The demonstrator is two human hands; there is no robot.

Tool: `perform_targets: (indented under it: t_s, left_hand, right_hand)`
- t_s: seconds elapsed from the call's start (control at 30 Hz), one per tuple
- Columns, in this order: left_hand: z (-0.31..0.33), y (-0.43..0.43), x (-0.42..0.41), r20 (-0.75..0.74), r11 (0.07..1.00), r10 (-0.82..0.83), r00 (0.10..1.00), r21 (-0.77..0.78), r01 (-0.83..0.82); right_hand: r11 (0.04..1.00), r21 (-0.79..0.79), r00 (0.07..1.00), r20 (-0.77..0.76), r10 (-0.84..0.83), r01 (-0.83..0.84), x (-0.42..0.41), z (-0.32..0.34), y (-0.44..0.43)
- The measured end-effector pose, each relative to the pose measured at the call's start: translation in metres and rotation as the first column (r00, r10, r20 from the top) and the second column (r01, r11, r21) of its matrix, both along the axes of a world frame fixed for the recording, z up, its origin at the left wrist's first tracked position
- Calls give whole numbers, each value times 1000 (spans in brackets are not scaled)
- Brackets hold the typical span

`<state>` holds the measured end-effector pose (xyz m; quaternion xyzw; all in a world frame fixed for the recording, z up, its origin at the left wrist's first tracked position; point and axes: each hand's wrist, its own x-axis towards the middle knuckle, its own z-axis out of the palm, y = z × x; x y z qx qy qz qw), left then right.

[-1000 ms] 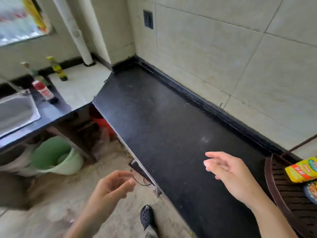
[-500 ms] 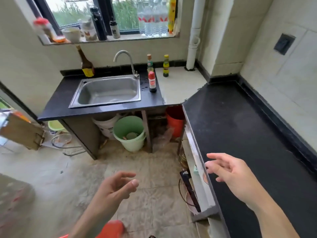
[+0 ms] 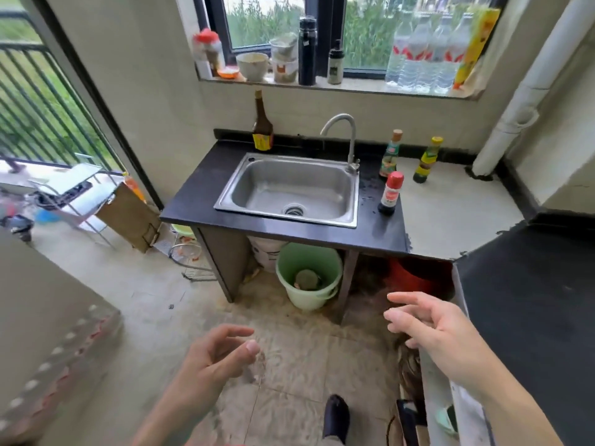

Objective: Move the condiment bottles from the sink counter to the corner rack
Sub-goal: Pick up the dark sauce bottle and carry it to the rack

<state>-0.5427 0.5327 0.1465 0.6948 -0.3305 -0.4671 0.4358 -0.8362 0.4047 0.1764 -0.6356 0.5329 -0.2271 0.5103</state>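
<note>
View: head cam, looking fwd + down, one view only.
Room: small kitchen, L-shaped worktop, tiled floor point(image 3: 289, 365) dusty; barred railing point(image 3: 38, 101) outside at left.
Surface: sink counter point(image 3: 193, 204) black stone, steel sink point(image 3: 291, 188) set in it, faucet point(image 3: 349, 136) at back rt; water drops on the stone rt of the basin. Pale counter section point(image 3: 450, 217) next to it, then black side counter point(image 3: 531, 300) along the rt wall.
Under counter: green bucket point(image 3: 309, 278), red bucket point(image 3: 415, 275) in shadow.
Sill: windowsill point(image 3: 322, 85) w/ mug, jars, black flask point(image 3: 306, 49), row of clear water bottles point(image 3: 425, 56).
Task bottles: red-cap bottle point(image 3: 390, 194) upright just rt of sink; tan-cap bottle point(image 3: 390, 154) behind it near the faucet; yellow-cap bottle point(image 3: 427, 160) on the pale section, apart from both; tall brown bottle point(image 3: 262, 123) at back wall, left of faucet.
Labels: red label on red-cap, yellow on brown bottle, red bands on water bottles; text too small to read.
Left hand point(image 3: 212, 358): over floor, fingers loosely curled, holds nothing.
Right hand point(image 3: 438, 329): fingers apart, empty, beside the side counter's edge, well short of the bottles.
</note>
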Motion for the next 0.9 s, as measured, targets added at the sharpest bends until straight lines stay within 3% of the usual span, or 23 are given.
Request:
perform_targets:
  t_s: [0.23, 0.4, 0.63, 0.9]
  left_hand:
    - [1, -89, 39, 0, 996, 78, 997, 46, -78]
    - [5, -118, 91, 20, 962, 273, 962, 15, -273]
    - [-6, -181, 175, -5, 963, 250, 968, 108, -248]
    - [22, -291, 324, 63, 972, 233, 971, 7, -234]
  right_hand:
    - [983, 32, 983, 44, 180, -182, 92, -22, -135]
    - [952, 68, 954, 54, 296, -299, 158, -22, -209]
    - [952, 80, 955, 57, 290, -294, 253, -34, -288]
    - [960, 114, 966, 70, 247, -254, 369, -33, -340]
